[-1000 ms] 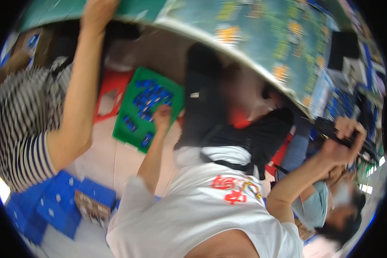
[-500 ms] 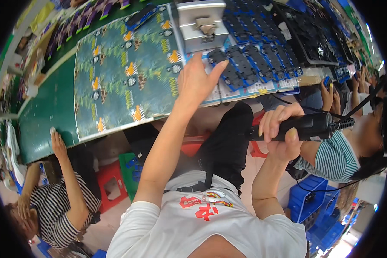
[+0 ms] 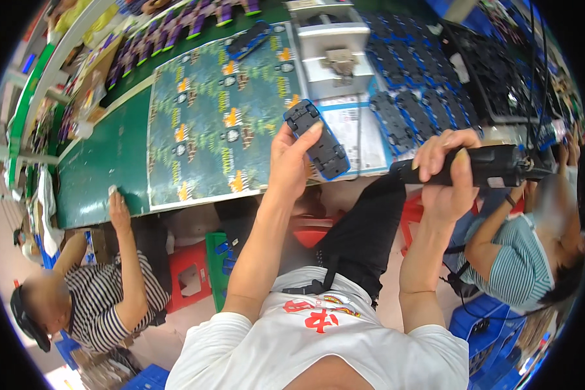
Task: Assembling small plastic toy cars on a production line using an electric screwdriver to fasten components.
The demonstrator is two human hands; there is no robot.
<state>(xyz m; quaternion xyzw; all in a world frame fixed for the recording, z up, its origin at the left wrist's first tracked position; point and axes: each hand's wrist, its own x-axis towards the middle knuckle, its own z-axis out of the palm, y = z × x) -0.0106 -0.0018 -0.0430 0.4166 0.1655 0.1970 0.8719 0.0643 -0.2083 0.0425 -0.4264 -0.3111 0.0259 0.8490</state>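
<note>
In our left hand (image 3: pixel 291 156) we hold one flat, oblong black piece with a blue edge (image 3: pixel 317 140). The fingers are pinching it — the thumb lies on its dark upper face, and the other fingers are mostly hidden behind it. The piece is tilted, over the near edge of the long green table (image 3: pixel 101 175), just beside the green-blue sheet printed with orange and yellow figures (image 3: pixel 205 123).

Our right hand (image 3: pixel 445 170) has its fingers wrapped around a thick black cylindrical tool (image 3: pixel 491 166), which lies almost level, in front of the table. Its narrower end points toward the left; we cannot tell if it touches anything.

Behind the held piece stands a whitish box-shaped stand with a grey-beige block (image 3: pixel 335 40). To the right of this stand, similar black-and-blue pieces (image 3: pixel 419 117) lie in close rows, and another single black-and-blue piece (image 3: pixel 248 40) rests at the far part of the printed sheet. At our left, a person in a black-and-white striped shirt (image 3: pixel 114 292) has one hand on the table edge.
</note>
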